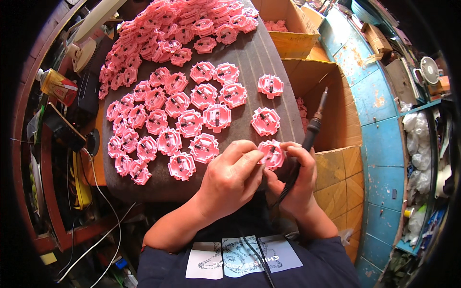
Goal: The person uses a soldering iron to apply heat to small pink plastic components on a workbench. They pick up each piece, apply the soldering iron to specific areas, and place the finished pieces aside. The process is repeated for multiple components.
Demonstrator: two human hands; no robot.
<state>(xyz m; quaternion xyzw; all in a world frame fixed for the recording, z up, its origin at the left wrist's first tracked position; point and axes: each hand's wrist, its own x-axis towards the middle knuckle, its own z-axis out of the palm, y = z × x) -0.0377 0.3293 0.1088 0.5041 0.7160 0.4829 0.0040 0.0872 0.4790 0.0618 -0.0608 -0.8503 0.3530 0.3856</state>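
Near the board's front right corner I hold a pink plastic housing (pixel 272 155) between both hands. My left hand (pixel 229 173) is closed, its thumb and fingers pinched at the housing's left side; anything small inside that pinch is hidden. The fingers of my right hand (pixel 301 180) grip the housing's right edge. A soldering iron (pixel 313 126) with a dark handle is also held in that hand, its metal tip pointing up and away from the housing. Two more pink housings, one (pixel 265 121) nearer and one (pixel 271 86) farther, lie just beyond my hands.
Many similar housings with black and white inserts lie in rows on the dark board (pixel 249 53), with a heap (pixel 158 29) at the back. Open cardboard boxes (pixel 331 96) stand right of the board. A bottle (pixel 57 86) and white cables (pixel 103 192) are at left.
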